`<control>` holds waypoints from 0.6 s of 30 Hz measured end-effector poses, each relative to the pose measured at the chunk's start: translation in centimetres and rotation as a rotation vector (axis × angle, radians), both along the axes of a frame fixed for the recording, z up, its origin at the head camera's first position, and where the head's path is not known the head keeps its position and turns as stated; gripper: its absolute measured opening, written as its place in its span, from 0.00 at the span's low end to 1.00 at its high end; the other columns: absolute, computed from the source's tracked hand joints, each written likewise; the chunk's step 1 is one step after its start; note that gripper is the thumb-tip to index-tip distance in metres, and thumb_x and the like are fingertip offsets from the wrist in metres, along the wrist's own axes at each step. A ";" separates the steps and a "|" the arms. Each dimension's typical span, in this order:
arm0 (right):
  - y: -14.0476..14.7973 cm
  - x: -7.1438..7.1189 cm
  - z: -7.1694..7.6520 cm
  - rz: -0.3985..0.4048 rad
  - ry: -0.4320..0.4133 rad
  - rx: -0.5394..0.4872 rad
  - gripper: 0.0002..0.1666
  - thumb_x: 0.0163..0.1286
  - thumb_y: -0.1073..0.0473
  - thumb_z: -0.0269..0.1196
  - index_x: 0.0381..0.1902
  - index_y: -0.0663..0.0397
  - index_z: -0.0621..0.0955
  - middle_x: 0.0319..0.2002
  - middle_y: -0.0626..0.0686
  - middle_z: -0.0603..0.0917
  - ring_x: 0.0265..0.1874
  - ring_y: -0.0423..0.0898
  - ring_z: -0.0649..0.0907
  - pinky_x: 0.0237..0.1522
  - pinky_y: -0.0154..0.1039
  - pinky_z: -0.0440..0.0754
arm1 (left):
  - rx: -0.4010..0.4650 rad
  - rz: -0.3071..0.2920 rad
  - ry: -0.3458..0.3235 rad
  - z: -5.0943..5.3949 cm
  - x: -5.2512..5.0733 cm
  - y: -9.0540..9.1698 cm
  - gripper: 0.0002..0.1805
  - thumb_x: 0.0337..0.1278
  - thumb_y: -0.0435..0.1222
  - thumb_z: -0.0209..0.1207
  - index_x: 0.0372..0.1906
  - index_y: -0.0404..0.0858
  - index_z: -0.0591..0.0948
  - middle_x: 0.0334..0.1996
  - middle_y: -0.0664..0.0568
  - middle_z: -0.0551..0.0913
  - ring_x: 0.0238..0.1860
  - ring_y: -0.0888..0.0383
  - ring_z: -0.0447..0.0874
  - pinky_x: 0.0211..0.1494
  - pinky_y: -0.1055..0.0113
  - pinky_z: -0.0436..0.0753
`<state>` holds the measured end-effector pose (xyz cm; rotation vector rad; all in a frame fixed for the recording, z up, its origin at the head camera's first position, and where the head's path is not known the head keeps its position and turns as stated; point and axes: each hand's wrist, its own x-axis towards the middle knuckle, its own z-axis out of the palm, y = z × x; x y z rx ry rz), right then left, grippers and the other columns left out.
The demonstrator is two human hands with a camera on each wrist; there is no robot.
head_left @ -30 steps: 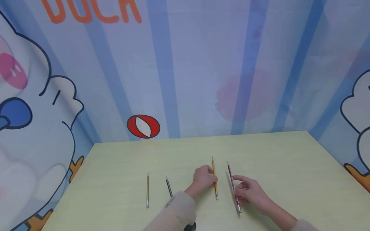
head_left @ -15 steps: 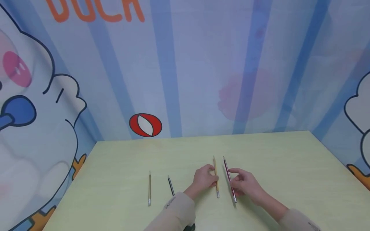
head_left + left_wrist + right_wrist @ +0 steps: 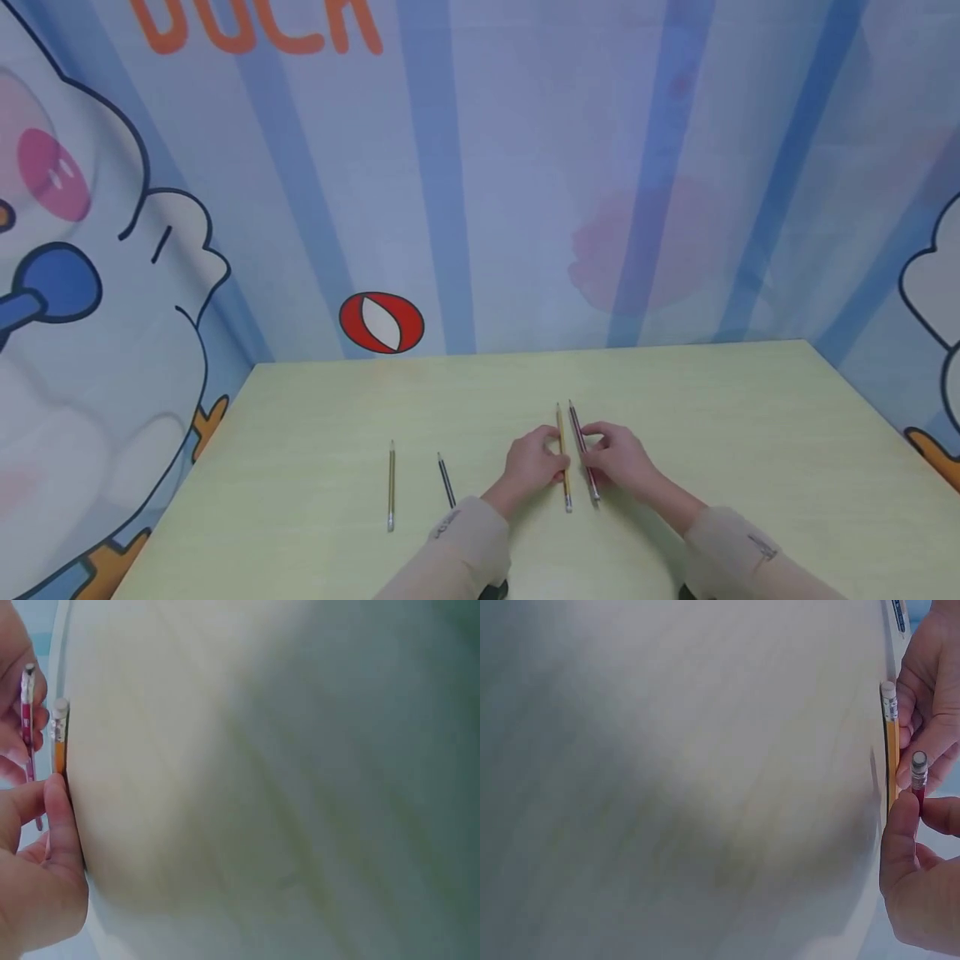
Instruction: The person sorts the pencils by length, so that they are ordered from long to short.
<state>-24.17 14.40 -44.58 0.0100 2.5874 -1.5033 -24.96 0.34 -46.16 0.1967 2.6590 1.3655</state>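
Note:
Near the table's middle in the head view, my left hand [image 3: 532,463] pinches an orange-yellow pencil [image 3: 561,433] that points away from me. My right hand [image 3: 619,457] holds a dark red pencil [image 3: 574,423] just to its right, a narrow gap between the two. In the left wrist view the yellow pencil's eraser end [image 3: 60,712] sticks out past finger and thumb. The right wrist view shows the red pencil's eraser [image 3: 919,760] above the right fingertips, raised off the table. The yellow pencil lies on or close to the surface.
A gold-coloured pencil [image 3: 392,487] lies on the pale yellow table [image 3: 315,433] at the left. Beside it is a black pencil [image 3: 446,477], its near end hidden by my left sleeve [image 3: 468,542]. A printed cloth backdrop [image 3: 517,183] rises behind the table.
My right hand has moved left and slightly away from me with the red pencil, bringing it close beside the yellow one. My left hand stays on the yellow pencil. The head view has shifted slightly.

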 end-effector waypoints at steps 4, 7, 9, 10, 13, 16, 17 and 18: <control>-0.3 -0.5 -0.2 -0.008 -0.014 0.025 0.25 0.52 0.71 0.57 0.51 0.69 0.71 0.20 0.54 0.80 0.12 0.40 0.76 0.16 0.34 0.75 | -0.022 0.005 -0.010 -0.1 -0.1 0.1 0.21 0.46 0.33 0.60 0.49 0.37 0.73 0.13 0.56 0.78 0.12 0.66 0.73 0.18 0.75 0.69; -0.5 -0.6 -0.3 -0.014 -0.024 0.036 0.24 0.52 0.72 0.57 0.50 0.69 0.71 0.20 0.54 0.80 0.12 0.41 0.76 0.16 0.34 0.75 | -0.034 0.013 -0.014 -0.1 -0.2 0.2 0.21 0.46 0.33 0.59 0.49 0.37 0.73 0.12 0.56 0.78 0.11 0.66 0.73 0.18 0.75 0.69; -0.6 -0.7 -0.3 -0.016 -0.031 0.047 0.23 0.52 0.72 0.58 0.49 0.70 0.72 0.20 0.54 0.80 0.12 0.41 0.76 0.16 0.34 0.75 | -0.037 0.017 -0.015 0.0 -0.2 0.2 0.20 0.46 0.33 0.59 0.49 0.38 0.73 0.12 0.56 0.78 0.11 0.66 0.73 0.17 0.76 0.68; -0.6 -0.7 -0.3 -0.016 -0.033 0.053 0.23 0.52 0.72 0.58 0.49 0.69 0.72 0.20 0.54 0.79 0.12 0.41 0.76 0.16 0.34 0.75 | -0.038 0.018 -0.014 0.0 -0.2 0.2 0.20 0.46 0.33 0.59 0.49 0.38 0.73 0.12 0.56 0.78 0.11 0.66 0.73 0.17 0.76 0.68; -0.7 -0.8 -0.2 -0.015 -0.034 0.079 0.22 0.52 0.71 0.58 0.48 0.69 0.73 0.19 0.54 0.79 0.12 0.41 0.76 0.16 0.33 0.75 | -0.039 0.016 -0.012 -0.1 -0.2 0.2 0.20 0.46 0.33 0.59 0.49 0.38 0.73 0.12 0.56 0.78 0.11 0.66 0.72 0.17 0.75 0.69; -0.8 -0.9 -0.3 -0.010 -0.040 0.112 0.22 0.52 0.71 0.58 0.48 0.68 0.73 0.19 0.54 0.79 0.12 0.41 0.76 0.16 0.33 0.75 | -0.041 0.011 -0.012 -0.2 -0.3 0.2 0.21 0.47 0.33 0.59 0.50 0.38 0.73 0.12 0.56 0.78 0.11 0.66 0.72 0.17 0.75 0.68; -0.9 -0.9 -0.3 -0.009 -0.043 0.121 0.22 0.51 0.71 0.59 0.48 0.68 0.73 0.19 0.54 0.79 0.12 0.41 0.76 0.16 0.33 0.75 | -0.042 0.010 -0.015 -0.2 -0.3 0.2 0.20 0.47 0.33 0.59 0.50 0.38 0.73 0.12 0.56 0.78 0.11 0.66 0.72 0.17 0.75 0.68; -0.9 -0.9 -0.3 -0.008 -0.044 0.129 0.22 0.51 0.71 0.59 0.47 0.67 0.73 0.19 0.54 0.79 0.13 0.41 0.76 0.16 0.33 0.75 | -0.044 0.009 -0.017 -0.2 -0.3 0.2 0.21 0.47 0.33 0.59 0.50 0.38 0.73 0.12 0.56 0.78 0.11 0.66 0.72 0.17 0.75 0.68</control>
